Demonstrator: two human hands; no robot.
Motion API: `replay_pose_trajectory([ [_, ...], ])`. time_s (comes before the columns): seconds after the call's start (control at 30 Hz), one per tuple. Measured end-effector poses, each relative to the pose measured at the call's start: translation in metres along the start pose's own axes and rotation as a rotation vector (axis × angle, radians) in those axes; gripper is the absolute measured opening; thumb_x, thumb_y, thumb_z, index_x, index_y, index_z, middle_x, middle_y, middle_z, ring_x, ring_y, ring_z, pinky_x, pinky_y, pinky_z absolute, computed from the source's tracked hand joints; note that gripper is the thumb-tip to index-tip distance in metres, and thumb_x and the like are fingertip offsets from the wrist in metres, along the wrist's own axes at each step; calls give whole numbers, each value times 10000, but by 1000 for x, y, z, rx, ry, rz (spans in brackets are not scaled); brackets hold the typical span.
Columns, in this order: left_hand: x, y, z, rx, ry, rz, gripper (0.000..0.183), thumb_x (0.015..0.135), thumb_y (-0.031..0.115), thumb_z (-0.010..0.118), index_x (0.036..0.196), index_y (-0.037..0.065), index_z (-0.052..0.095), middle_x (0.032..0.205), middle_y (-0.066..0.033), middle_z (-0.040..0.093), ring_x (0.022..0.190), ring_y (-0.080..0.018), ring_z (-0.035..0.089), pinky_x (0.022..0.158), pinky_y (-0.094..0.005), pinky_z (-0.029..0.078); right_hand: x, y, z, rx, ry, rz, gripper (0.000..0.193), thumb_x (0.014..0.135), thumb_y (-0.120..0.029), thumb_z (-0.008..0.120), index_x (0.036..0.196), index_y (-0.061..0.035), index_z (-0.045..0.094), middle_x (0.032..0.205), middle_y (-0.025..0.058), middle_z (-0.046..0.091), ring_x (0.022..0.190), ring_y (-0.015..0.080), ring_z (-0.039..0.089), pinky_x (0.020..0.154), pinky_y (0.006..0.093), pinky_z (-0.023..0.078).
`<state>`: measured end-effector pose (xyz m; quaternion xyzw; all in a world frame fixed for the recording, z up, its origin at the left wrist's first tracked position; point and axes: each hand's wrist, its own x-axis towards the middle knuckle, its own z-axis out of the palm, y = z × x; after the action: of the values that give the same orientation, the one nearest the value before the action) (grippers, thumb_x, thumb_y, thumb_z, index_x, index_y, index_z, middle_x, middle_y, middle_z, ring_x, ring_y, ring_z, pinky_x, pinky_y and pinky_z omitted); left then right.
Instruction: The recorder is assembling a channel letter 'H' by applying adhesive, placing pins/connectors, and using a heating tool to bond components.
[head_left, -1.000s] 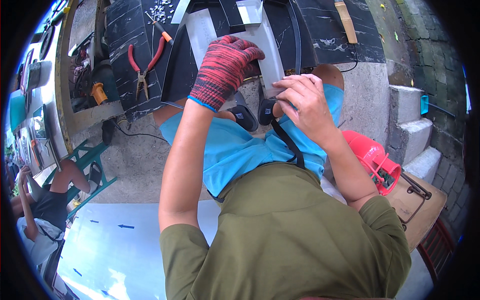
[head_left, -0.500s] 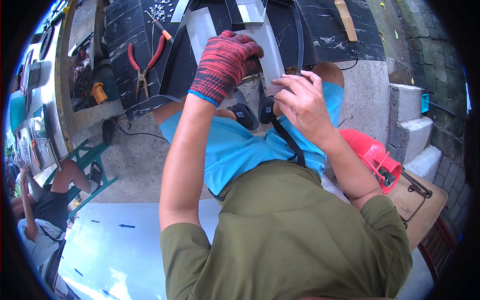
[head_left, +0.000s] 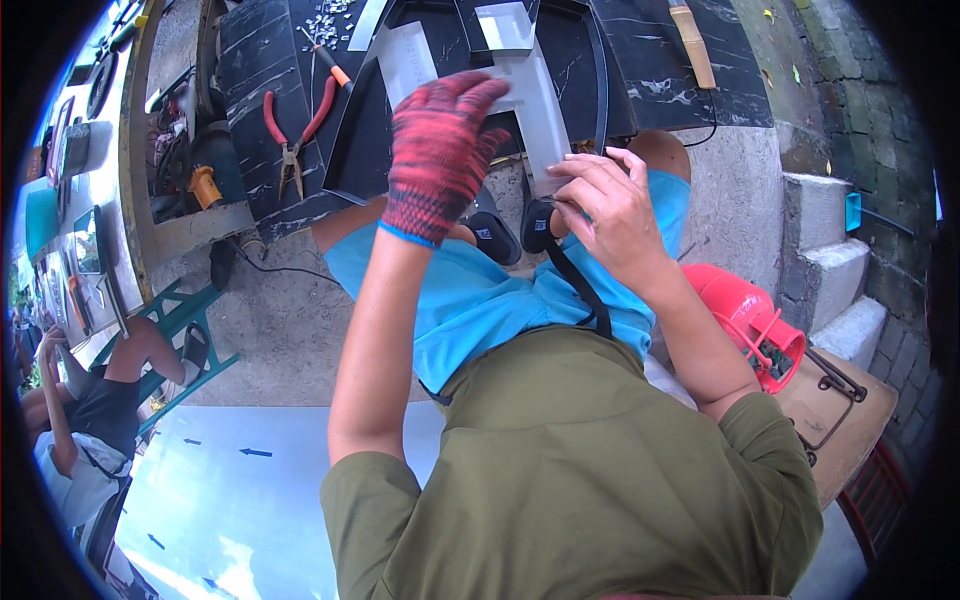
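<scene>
In the head view, the pale strip (head_left: 545, 120) lies over the black panel (head_left: 365, 155) on the bench (head_left: 650, 50), near end toward the worker. Right hand (head_left: 612, 205): fingertips at that end; whether they grip it cannot be told. Left hand (head_left: 443, 155): gloved, blurred, fingers loosely curled, thumb parted, well clear of the right. Progress: the strip appears positioned, with handling apparently unfinished; remaining steps cannot be judged. Pliers (head_left: 289, 155) and screwdriver (head_left: 338, 72) lie unheld at left.

Daylight glares off the pale sheet (head_left: 250, 495); the left hand (head_left: 440, 155) is blurred.
</scene>
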<state>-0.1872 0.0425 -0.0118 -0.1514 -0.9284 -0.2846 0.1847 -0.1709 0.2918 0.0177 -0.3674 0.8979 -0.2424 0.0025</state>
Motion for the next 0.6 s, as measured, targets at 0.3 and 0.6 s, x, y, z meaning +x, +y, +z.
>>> replay_pose_trajectory([
  [0.3, -30, 53, 0, -86, -98, -535, 214, 871, 336, 846, 972, 147, 838, 995, -102, 744, 978, -337, 670, 892, -478, 507, 0, 2, 1, 9, 10, -9, 116, 851, -87, 805, 940, -83, 731, 1199, 33, 741, 1215, 225, 675, 1151, 480, 374],
  [0.6, -16, 58, 3, 29, -238, -627, 324, 847, 469, 847, 1027, 201, 867, 1040, -85, 737, 1024, -330, 661, 923, -477, 506, -1, 2, 3, 11, 18, -5, 127, 843, -84, 810, 945, -88, 736, 1210, 30, 739, 1232, 230, 670, 1147, 487, 385],
])
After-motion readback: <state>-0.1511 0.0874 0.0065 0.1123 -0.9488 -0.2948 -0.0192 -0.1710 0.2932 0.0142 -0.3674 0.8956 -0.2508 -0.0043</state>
